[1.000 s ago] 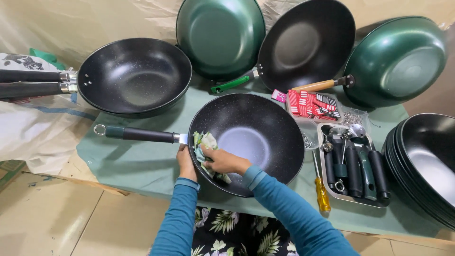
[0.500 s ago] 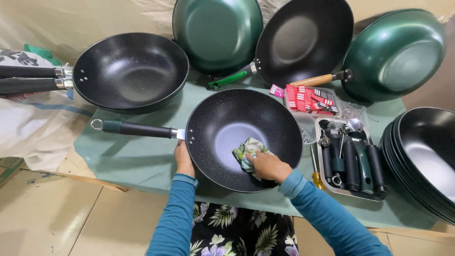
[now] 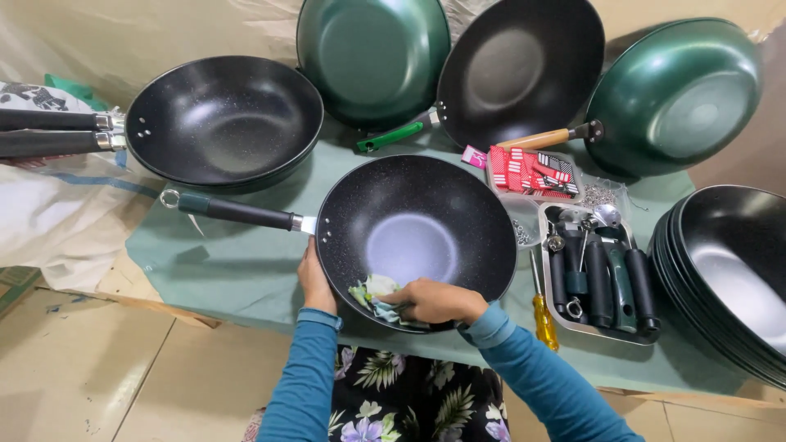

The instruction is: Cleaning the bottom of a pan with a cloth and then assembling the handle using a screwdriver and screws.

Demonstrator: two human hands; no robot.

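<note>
Your right hand (image 3: 435,301) is pressing a crumpled pale green and white cloth (image 3: 375,294) against the inner near wall of the black speckled non-stick wok (image 3: 416,239), fingers curled over the cloth and pinching it. Your left hand (image 3: 313,281) is gripping the wok's near-left rim, just beside where the long dark handle (image 3: 236,211) is joining the bowl, fingers wrapped closed under the edge. The wok is sitting in the middle of the green cloth-covered table (image 3: 237,270), handle pointing left.

Just to the right, a yellow-handled screwdriver (image 3: 542,316) is lying beside a metal tray of dark loose handles (image 3: 602,277). At the far right, a stack of black woks (image 3: 729,277) is nesting together.

Farther off, a red and white packet (image 3: 532,172) is lying behind the tray. To the left, another black wok (image 3: 223,121) is resting on the table. Along the back, a green wok (image 3: 372,56), a black wok with a wooden handle (image 3: 521,72) and a second green wok (image 3: 675,98) are leaning tilted.
</note>
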